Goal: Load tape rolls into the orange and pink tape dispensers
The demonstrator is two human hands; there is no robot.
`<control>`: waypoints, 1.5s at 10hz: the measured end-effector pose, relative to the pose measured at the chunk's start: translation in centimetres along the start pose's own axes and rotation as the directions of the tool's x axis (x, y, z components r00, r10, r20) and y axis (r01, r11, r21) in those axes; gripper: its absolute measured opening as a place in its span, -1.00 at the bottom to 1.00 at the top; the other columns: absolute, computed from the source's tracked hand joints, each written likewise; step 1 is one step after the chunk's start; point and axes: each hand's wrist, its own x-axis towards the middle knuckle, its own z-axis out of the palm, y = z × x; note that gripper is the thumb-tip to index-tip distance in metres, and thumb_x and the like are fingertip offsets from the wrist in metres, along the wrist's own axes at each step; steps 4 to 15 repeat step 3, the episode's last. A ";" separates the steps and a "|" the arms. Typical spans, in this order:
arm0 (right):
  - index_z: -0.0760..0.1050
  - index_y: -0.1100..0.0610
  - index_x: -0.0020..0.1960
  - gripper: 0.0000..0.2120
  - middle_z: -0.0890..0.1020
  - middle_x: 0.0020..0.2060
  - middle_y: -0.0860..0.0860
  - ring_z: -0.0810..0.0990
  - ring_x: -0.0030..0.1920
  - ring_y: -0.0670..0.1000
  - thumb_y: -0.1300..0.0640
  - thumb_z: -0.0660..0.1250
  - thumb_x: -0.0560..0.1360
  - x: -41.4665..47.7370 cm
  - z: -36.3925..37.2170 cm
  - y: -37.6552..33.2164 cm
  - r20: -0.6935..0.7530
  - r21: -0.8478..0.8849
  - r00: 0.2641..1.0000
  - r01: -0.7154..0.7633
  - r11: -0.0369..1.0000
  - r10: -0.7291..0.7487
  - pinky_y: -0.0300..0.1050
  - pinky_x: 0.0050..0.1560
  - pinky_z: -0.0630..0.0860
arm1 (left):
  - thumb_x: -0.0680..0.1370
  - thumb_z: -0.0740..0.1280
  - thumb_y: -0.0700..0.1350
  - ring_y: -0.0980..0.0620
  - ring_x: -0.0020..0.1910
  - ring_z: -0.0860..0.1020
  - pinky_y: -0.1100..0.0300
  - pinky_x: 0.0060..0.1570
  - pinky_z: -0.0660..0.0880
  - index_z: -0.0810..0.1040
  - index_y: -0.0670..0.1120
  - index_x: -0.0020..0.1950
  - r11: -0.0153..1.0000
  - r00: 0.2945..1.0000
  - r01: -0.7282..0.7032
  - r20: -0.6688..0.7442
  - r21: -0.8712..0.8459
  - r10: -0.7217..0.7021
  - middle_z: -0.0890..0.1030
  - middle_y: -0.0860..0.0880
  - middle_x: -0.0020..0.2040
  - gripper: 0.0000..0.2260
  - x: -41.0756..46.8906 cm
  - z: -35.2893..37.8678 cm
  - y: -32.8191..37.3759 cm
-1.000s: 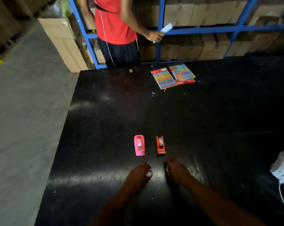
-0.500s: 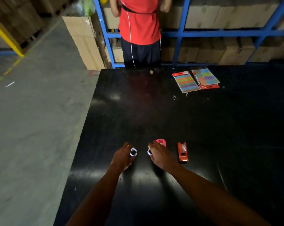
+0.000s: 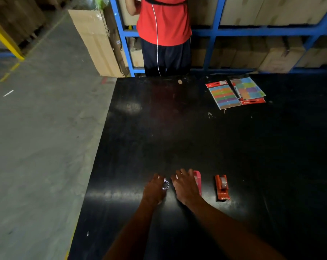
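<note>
Hands meet low in the middle of the head view, both lying on the black counter (image 3: pixel 177 137). On the frame's left, the left hand (image 3: pixel 153 190) curls its grip around a small tape roll (image 3: pixel 165 184), a white ring pinched at the fingertips. Beside it, the right hand (image 3: pixel 185 186) spreads loosely over the pink tape dispenser (image 3: pixel 198 182); its fingers are splayed, and whether they actually clasp the dispenser cannot be told, since the hand hides most of it. Just right of that stands the orange tape dispenser (image 3: pixel 222 187), apart from both hands, with a roll seated in it. Toward the upper right of the frame two packs of coloured labels (image 3: pixel 236 93) lie on the counter. At the top centre a person in a red shirt (image 3: pixel 164 21) stands against blue shelving (image 3: pixel 252 31) stacked with cardboard boxes.
</note>
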 end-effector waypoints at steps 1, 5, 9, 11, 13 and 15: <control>0.48 0.13 0.25 -0.60 0.51 0.22 0.14 0.40 0.29 0.20 0.13 0.40 0.43 -0.3 -0.7 -0.2 0.010 -0.018 1.000 -0.007 1.000 0.007 0.23 0.30 0.26 | 0.49 0.32 -0.15 -0.10 0.34 0.46 0.10 0.32 0.43 0.41 -0.05 0.36 1.000 1.000 0.006 0.019 0.008 -0.006 0.42 -0.08 0.35 -0.57 -0.2 -0.2 0.1; 0.44 0.03 0.24 -0.57 0.51 0.15 0.03 0.47 0.21 0.15 0.11 0.32 0.37 -4.2 -0.9 0.8 -0.137 0.121 0.990 -0.024 0.992 0.041 0.20 0.27 0.30 | 0.48 0.31 -0.23 -0.13 0.39 0.39 0.07 0.37 0.37 0.31 -0.08 0.47 0.998 0.996 -0.042 -0.078 -0.036 0.039 0.29 -0.12 0.47 -0.46 -3.6 -0.3 0.3; 0.44 0.03 0.24 -0.57 0.51 0.15 0.03 0.47 0.21 0.15 0.11 0.32 0.37 -4.2 -0.9 0.8 -0.137 0.121 0.990 -0.024 0.992 0.041 0.20 0.27 0.30 | 0.48 0.31 -0.23 -0.13 0.39 0.39 0.07 0.37 0.37 0.31 -0.08 0.47 0.998 0.996 -0.042 -0.078 -0.036 0.039 0.29 -0.12 0.47 -0.46 -3.6 -0.3 0.3; 0.44 0.03 0.24 -0.57 0.51 0.15 0.03 0.47 0.21 0.15 0.11 0.32 0.37 -4.2 -0.9 0.8 -0.137 0.121 0.990 -0.024 0.992 0.041 0.20 0.27 0.30 | 0.48 0.31 -0.23 -0.13 0.39 0.39 0.07 0.37 0.37 0.31 -0.08 0.47 0.998 0.996 -0.042 -0.078 -0.036 0.039 0.29 -0.12 0.47 -0.46 -3.6 -0.3 0.3; 0.44 0.03 0.24 -0.57 0.51 0.15 0.03 0.47 0.21 0.15 0.11 0.32 0.37 -4.2 -0.9 0.8 -0.137 0.121 0.990 -0.024 0.992 0.041 0.20 0.27 0.30 | 0.48 0.31 -0.23 -0.13 0.39 0.39 0.07 0.37 0.37 0.31 -0.08 0.47 0.998 0.996 -0.042 -0.078 -0.036 0.039 0.29 -0.12 0.47 -0.46 -3.6 -0.3 0.3; 0.44 0.03 0.24 -0.57 0.51 0.15 0.03 0.47 0.21 0.15 0.11 0.32 0.37 -4.2 -0.9 0.8 -0.137 0.121 0.990 -0.024 0.992 0.041 0.20 0.27 0.30 | 0.48 0.31 -0.23 -0.13 0.39 0.39 0.07 0.37 0.37 0.31 -0.08 0.47 0.998 0.996 -0.042 -0.078 -0.036 0.039 0.29 -0.12 0.47 -0.46 -3.6 -0.3 0.3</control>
